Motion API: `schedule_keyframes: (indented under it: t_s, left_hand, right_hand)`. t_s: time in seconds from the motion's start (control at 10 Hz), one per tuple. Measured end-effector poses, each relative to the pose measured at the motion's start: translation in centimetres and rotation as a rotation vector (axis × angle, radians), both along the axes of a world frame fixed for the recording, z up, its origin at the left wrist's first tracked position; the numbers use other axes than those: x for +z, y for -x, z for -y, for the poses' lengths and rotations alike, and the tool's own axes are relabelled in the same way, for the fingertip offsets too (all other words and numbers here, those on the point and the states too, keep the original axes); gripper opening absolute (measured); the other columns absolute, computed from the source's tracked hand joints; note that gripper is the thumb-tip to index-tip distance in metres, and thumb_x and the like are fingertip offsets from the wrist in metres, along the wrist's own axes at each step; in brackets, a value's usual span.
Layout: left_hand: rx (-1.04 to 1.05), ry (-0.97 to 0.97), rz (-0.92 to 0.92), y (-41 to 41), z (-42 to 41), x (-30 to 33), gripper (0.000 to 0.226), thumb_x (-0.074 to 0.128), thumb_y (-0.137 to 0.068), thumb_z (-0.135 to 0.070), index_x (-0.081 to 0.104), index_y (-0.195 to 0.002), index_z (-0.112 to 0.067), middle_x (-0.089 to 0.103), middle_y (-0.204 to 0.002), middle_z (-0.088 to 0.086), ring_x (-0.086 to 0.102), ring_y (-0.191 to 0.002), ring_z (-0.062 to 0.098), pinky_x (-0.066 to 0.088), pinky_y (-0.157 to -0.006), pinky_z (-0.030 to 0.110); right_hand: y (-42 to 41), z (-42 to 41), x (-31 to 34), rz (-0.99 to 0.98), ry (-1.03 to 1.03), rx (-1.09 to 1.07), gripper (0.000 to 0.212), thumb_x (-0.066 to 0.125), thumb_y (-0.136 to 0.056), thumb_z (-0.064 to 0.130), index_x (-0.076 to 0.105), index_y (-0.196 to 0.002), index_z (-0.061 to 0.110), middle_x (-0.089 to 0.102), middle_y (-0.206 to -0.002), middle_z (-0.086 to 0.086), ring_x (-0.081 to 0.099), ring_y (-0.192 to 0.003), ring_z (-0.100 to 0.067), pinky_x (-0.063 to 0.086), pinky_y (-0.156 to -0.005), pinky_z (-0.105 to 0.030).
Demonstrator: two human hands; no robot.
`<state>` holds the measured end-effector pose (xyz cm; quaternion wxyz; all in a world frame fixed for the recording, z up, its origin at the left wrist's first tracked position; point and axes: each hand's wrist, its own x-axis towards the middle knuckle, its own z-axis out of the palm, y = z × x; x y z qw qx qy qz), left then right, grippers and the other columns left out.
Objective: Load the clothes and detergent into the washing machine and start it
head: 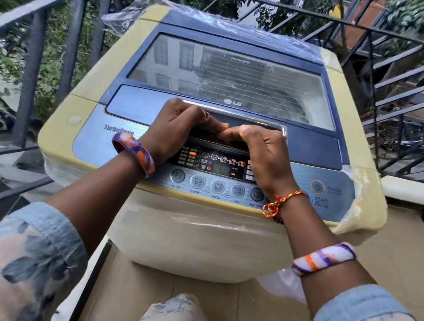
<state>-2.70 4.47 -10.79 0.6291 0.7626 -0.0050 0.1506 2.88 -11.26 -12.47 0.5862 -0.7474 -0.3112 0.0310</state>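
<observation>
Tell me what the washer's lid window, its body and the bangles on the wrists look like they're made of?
The lid window looks like glass or clear hard plastic: it mirrors a building. The washer body seems cream-painted metal or plastic, partly wrapped in thin clear film that wrinkles at the corners. The bangles look like glossy plastic or resin, with swirled purple, orange and white; I can't tell which.

Both hands (225,135) grip the closed washer lid's handle (264,122).
</observation>
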Motion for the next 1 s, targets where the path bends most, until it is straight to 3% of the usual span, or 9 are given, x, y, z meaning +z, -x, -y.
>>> schedule_keyframes:
  t_s: [0.1,0.2,0.4,0.5,0.6,0.7,0.8,0.9,1.0]
  left_hand:
    - [0.002,-0.003,-0.019,0.2,0.2,-0.1,0.037,0.038,-0.077,-0.01,0.071,-0.091,-0.002,0.075,-0.075,-0.011,0.071,-0.079,0.009,0.054,-0.075,0.016]
    - [0.001,-0.015,-0.028,0.3,0.5,-0.3,0.04,0.037,-0.077,-0.011,0.072,-0.091,0.003,0.074,-0.09,0.008,0.07,-0.084,0.017,0.054,-0.077,0.018]
    - [-0.001,-0.02,-0.018,0.8,0.0,0.0,0.039,0.038,-0.077,-0.011,0.072,-0.09,0.002,0.074,-0.09,0.018,0.07,-0.086,0.019,0.054,-0.078,0.02]
    - [-0.023,-0.043,-0.011,0.5,0.3,0.4,0.039,0.042,-0.075,-0.019,0.073,-0.089,0.0,0.075,-0.089,0.015,0.07,-0.086,0.017,0.054,-0.079,0.019]
    - [-0.037,-0.048,-0.005,0.4,0.6,0.5,0.037,0.046,-0.074,-0.025,0.073,-0.089,-0.004,0.076,-0.079,-0.008,0.07,-0.078,0.005,0.052,-0.074,0.013]
    - [-0.024,-0.052,-0.033,0.5,0.7,0.7,0.029,0.046,-0.081,-0.015,0.073,-0.086,-0.005,0.073,-0.065,-0.015,0.066,-0.067,-0.003,0.05,-0.069,0.009]
    - [-0.051,-0.071,-0.123,0.5,1.0,1.4,0.025,0.049,-0.088,-0.005,0.071,-0.078,-0.007,0.068,-0.058,-0.013,0.058,-0.06,-0.004,0.046,-0.062,0.009]
    - [-0.115,-0.058,-0.231,0.2,1.0,2.2,0.016,0.053,-0.078,-0.015,0.067,-0.069,-0.014,0.064,-0.055,-0.009,0.055,-0.057,-0.001,0.043,-0.058,0.014]
    - [-0.127,-0.083,-0.285,-0.3,1.1,2.9,0.021,0.055,-0.062,-0.03,0.066,-0.068,-0.014,0.062,-0.069,0.005,0.053,-0.069,0.013,0.04,-0.069,0.024]
  right_hand:
    - [0.4,0.3,0.0,-0.018,0.012,0.008,0.048,0.038,-0.082,0.037,0.074,-0.088,0.006,0.072,-0.088,-0.001,0.066,-0.086,-0.007,0.05,-0.084,-0.019]
    - [0.6,0.6,0.4,-0.028,0.03,0.004,0.04,0.038,-0.086,0.024,0.074,-0.086,0.005,0.071,-0.087,0.0,0.065,-0.084,-0.005,0.047,-0.082,-0.014]
    - [1.2,0.4,0.9,-0.046,0.047,0.024,0.041,0.037,-0.086,0.022,0.074,-0.087,0.005,0.072,-0.09,-0.002,0.066,-0.089,-0.007,0.05,-0.085,-0.018]
    - [0.8,0.7,1.4,-0.077,0.028,0.028,0.04,0.038,-0.085,0.023,0.073,-0.088,0.005,0.072,-0.092,-0.004,0.066,-0.091,-0.01,0.05,-0.089,-0.023]
    - [0.2,0.9,1.7,-0.169,0.011,0.08,0.039,0.037,-0.084,0.022,0.072,-0.088,0.006,0.071,-0.093,-0.007,0.066,-0.093,-0.013,0.05,-0.092,-0.027]
    - [0.5,0.9,2.1,-0.291,-0.027,0.132,0.035,0.039,-0.088,0.014,0.069,-0.092,-0.003,0.069,-0.094,-0.013,0.066,-0.084,-0.01,0.051,-0.088,-0.022]
    - [0.2,1.1,2.6,-0.445,-0.045,0.15,0.035,0.035,-0.092,0.005,0.067,-0.092,-0.01,0.071,-0.082,-0.012,0.066,-0.073,-0.01,0.053,-0.081,-0.021]
    - [-0.6,1.1,3.1,-0.579,-0.035,0.2,0.043,0.035,-0.093,0.006,0.072,-0.071,0.001,0.073,-0.066,-0.003,0.067,-0.065,-0.013,0.054,-0.076,-0.026]
    - [-0.6,0.5,4.6,-0.565,0.016,0.104,0.054,0.036,-0.093,0.006,0.07,-0.05,0.008,0.069,-0.052,0.0,0.065,-0.052,-0.008,0.054,-0.063,-0.021]
